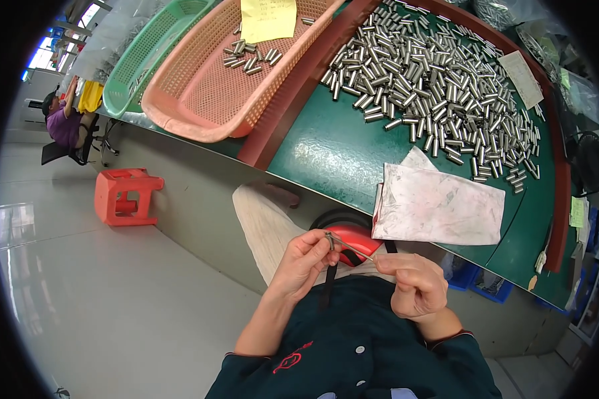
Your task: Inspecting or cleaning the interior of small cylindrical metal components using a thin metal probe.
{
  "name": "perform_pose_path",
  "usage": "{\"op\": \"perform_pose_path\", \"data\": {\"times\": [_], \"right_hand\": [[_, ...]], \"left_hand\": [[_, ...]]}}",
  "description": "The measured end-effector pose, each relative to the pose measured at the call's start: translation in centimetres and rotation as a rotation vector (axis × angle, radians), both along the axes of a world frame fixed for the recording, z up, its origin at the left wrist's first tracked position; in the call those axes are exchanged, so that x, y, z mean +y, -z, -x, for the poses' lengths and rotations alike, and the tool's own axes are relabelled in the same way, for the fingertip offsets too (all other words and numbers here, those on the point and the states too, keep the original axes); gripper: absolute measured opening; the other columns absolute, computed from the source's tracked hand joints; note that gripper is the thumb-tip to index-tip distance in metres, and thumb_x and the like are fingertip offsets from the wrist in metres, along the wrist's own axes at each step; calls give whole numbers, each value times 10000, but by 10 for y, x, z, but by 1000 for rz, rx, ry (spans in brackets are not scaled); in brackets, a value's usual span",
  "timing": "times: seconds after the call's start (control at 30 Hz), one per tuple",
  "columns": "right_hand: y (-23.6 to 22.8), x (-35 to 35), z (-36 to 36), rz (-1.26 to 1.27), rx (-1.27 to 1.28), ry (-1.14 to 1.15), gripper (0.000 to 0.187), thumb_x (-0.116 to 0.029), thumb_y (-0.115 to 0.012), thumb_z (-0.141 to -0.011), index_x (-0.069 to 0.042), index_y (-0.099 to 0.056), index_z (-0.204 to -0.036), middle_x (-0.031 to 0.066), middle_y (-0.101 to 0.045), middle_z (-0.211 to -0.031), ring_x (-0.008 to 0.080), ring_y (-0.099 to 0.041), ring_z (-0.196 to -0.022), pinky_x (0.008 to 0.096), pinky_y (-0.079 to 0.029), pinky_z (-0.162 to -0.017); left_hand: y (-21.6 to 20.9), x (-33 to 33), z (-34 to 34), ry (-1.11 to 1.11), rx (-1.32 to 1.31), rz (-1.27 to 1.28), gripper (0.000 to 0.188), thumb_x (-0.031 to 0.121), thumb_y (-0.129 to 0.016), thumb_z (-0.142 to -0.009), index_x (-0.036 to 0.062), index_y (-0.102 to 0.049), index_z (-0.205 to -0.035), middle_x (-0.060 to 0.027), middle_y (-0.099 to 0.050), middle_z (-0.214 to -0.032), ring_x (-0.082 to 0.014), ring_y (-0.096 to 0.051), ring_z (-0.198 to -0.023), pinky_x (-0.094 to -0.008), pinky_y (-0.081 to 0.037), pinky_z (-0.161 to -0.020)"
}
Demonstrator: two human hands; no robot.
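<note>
Above my lap, my left hand (302,265) pinches a short metal cylinder (330,241) between thumb and fingertips. A thin metal rod (354,250) runs from that cylinder to my right hand (418,287), whose thumb and forefinger grip its other end. The rod's tip meets the cylinder; whether it enters it I cannot tell. Ahead on the green table (313,156) lies a big heap of shiny metal cylinders (432,93). A folded, stained white cloth (442,203) rests at the table's near edge, just beyond my right hand.
A pink basket (209,130) holding several cylinders and a yellow paper stands left of a dark red rail (273,133). Beyond it is a green basket (116,86). A red stool (125,196) stands on the floor at left; farther off sits a person (63,123). Blue bins (489,286) sit below the table.
</note>
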State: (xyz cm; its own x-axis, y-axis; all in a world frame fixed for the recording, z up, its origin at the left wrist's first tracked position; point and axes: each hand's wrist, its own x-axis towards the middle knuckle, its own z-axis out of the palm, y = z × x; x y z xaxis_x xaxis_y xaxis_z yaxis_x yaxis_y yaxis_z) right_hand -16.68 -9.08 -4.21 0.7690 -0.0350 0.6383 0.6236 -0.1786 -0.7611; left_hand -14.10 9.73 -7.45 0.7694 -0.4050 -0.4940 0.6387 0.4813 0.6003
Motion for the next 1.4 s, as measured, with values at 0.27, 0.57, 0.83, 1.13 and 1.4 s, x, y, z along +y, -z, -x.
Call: {"op": "perform_pose_path", "data": {"times": [0.27, 0.57, 0.83, 1.13, 1.4], "right_hand": [[-9, -3, 5, -43, -76, -27, 174, -61, -569, -816, 16, -461, -928, 164, -626, -791, 302, -639, -721, 357, -540, -586], [-14, -4, 0, 60, -120, -185, 255, -13, -633, -730, 29, -489, -936, 206, -614, -858, 336, -626, -793, 395, -539, -650], [-9, -1, -2, 52, -122, -164, 216, 6, -648, -698, 40, -534, -878, 192, -619, -869, 330, -628, -803, 379, -537, -660], [-7, 4, -5, 99, -156, -186, 264, -59, -682, -705, 33, -524, -894, 184, -623, -856, 310, -633, -785, 366, -539, -637], [0, 10, -5, 84, -179, -118, 301, -108, -705, -693, 23, -524, -894, 175, -625, -846, 293, -636, -775, 340, -539, -622]], "left_hand": [[3, -2, -1, -70, 19, 172, 192, 199, -547, -854, 18, -515, -910, -58, -518, -872, -107, -490, -679, -219, -404, -642], [1, -4, 1, -180, -175, -294, 96, 57, -603, -797, 11, -554, -865, -45, -563, -761, -105, -500, -648, -216, -404, -604], [-5, -7, 0, -179, -168, -311, 113, 23, -623, -771, 8, -552, -858, -36, -564, -726, -102, -511, -623, -220, -411, -590], [-11, -11, 2, -194, -268, -374, 131, -52, -619, -743, 6, -555, -841, -32, -563, -787, -77, -533, -681, -190, -434, -630], [-6, -9, -1, -221, -285, -411, 123, -63, -609, -746, 4, -553, -834, -33, -564, -783, -77, -535, -675, -194, -441, -620]]}}
